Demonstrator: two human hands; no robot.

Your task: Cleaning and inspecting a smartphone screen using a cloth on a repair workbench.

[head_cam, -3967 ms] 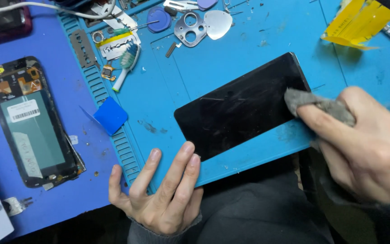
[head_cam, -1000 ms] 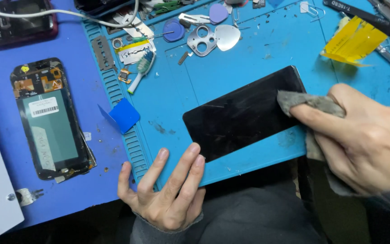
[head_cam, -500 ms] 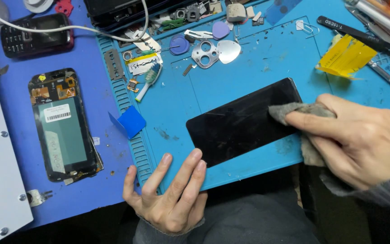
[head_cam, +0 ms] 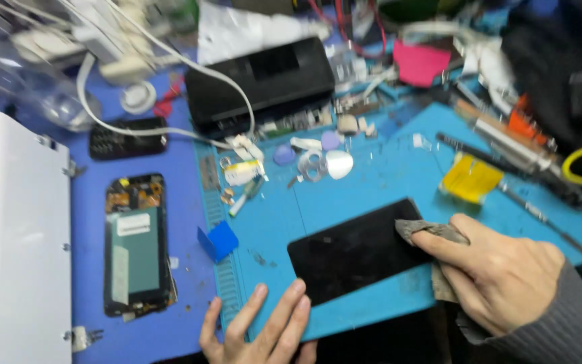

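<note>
A grey cloth is pinched in the right hand against the black panel; the left hand is laid flat, fingers spread, on the blue mat.

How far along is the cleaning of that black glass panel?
Done, it seems: a phone lies opened up on the left, its insides showing. In hand: the right hand presses a grey cloth on the right end of the black glass panel, while the left hand rests on the blue mat at its front edge. Left: the panel's other end is uncovered; blur hides any smudges.
</note>
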